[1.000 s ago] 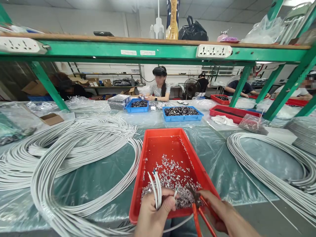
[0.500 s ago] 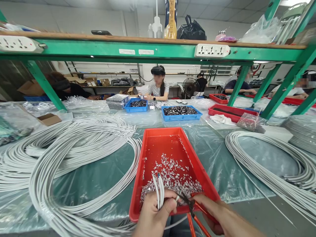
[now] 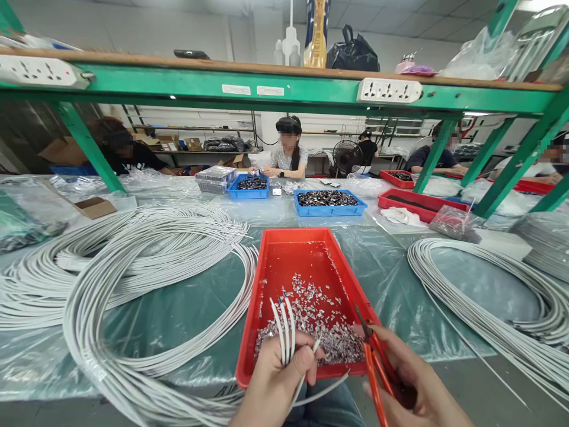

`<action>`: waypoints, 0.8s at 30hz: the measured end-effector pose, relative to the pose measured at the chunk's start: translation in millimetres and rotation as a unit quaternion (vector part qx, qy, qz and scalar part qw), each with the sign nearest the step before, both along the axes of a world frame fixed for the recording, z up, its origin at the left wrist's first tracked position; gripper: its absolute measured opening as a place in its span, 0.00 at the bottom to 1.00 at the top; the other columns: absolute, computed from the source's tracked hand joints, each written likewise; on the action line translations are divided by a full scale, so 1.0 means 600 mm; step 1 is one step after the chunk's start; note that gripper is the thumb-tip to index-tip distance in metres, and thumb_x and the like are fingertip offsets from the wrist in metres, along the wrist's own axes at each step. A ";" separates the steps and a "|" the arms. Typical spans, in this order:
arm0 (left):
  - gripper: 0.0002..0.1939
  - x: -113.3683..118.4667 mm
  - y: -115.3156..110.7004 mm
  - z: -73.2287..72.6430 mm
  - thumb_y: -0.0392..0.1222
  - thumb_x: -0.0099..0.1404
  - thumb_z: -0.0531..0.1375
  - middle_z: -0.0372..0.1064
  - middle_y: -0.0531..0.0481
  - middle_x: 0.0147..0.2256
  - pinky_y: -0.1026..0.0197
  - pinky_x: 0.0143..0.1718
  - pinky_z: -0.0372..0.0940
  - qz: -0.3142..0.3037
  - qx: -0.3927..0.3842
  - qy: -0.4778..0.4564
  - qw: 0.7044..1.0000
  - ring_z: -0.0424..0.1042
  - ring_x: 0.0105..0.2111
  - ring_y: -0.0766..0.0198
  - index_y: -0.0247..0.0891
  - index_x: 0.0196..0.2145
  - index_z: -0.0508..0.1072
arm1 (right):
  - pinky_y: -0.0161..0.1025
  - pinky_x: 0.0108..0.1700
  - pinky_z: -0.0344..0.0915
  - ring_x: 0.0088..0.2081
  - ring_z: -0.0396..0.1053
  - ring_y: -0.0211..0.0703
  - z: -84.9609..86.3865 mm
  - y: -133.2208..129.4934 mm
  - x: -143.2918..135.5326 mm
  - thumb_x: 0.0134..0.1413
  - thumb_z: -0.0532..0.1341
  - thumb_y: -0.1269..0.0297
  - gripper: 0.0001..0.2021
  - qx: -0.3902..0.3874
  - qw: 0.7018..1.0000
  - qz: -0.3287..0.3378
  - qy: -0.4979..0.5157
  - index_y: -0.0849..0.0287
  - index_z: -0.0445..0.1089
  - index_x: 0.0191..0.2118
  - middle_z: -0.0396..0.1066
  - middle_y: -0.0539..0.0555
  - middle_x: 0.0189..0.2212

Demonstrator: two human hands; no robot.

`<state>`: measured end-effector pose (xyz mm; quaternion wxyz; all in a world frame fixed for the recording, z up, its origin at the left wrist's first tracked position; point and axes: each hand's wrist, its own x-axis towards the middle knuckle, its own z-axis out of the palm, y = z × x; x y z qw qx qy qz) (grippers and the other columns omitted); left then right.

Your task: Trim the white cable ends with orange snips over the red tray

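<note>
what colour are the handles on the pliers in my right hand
The handles are orange-red, seen best in the head view.

Cable coils [image 3: 84, 320] are lying left, another coil [image 3: 475, 311] is lying right, tray [image 3: 297, 258] is sitting between, bits [image 3: 340, 347] are lying in its near half, bins [image 3: 329, 210] are standing far behind

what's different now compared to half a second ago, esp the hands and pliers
The right hand has drawn the orange-handled pliers away to the right: their tips, then at the cable end by the left thumb, now stand apart from it, near the right side of the red tray. Neither hand has let go: the left hand still grips the white cables. The tray and coiled cables stayed put.
</note>
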<state>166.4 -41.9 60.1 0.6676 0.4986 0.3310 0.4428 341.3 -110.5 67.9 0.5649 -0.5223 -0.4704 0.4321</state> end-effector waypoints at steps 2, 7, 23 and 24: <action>0.19 0.001 -0.001 0.002 0.56 0.55 0.63 0.60 0.56 0.15 0.67 0.23 0.51 -0.007 0.003 0.000 1.000 0.50 0.17 0.72 0.34 0.25 0.75 | 0.34 0.47 0.67 0.38 0.72 0.39 0.010 0.017 -0.010 0.49 0.67 0.63 0.19 0.022 0.999 0.027 0.037 0.51 0.67 0.49 0.73 0.50 0.35; 0.19 0.011 -0.004 -0.006 0.53 0.57 0.62 0.62 0.54 0.16 0.67 0.25 0.55 0.024 0.075 0.039 0.996 0.58 0.19 0.70 0.33 0.22 0.73 | 0.35 0.31 0.70 0.27 0.73 0.39 0.025 0.058 -0.047 0.37 0.73 0.67 0.26 0.031 0.984 0.052 0.168 0.54 0.67 0.45 0.73 0.48 0.30; 0.29 -0.001 0.001 -0.023 0.70 0.45 0.60 0.53 0.55 0.12 0.63 0.18 0.51 -0.258 0.027 0.015 0.966 0.52 0.14 0.68 0.39 0.16 0.75 | 0.30 0.29 0.66 0.24 0.69 0.34 0.036 0.056 -0.054 0.47 0.69 0.64 0.20 0.070 0.992 -0.004 0.106 0.55 0.68 0.47 0.74 0.47 0.23; 0.28 -0.004 0.000 -0.026 0.70 0.43 0.60 0.53 0.54 0.11 0.63 0.17 0.50 -0.277 0.028 0.019 0.960 0.52 0.14 0.68 0.40 0.14 0.75 | 0.30 0.28 0.65 0.24 0.68 0.34 0.035 0.057 -0.050 0.47 0.69 0.64 0.20 0.071 0.993 -0.008 0.099 0.55 0.68 0.47 0.74 0.48 0.22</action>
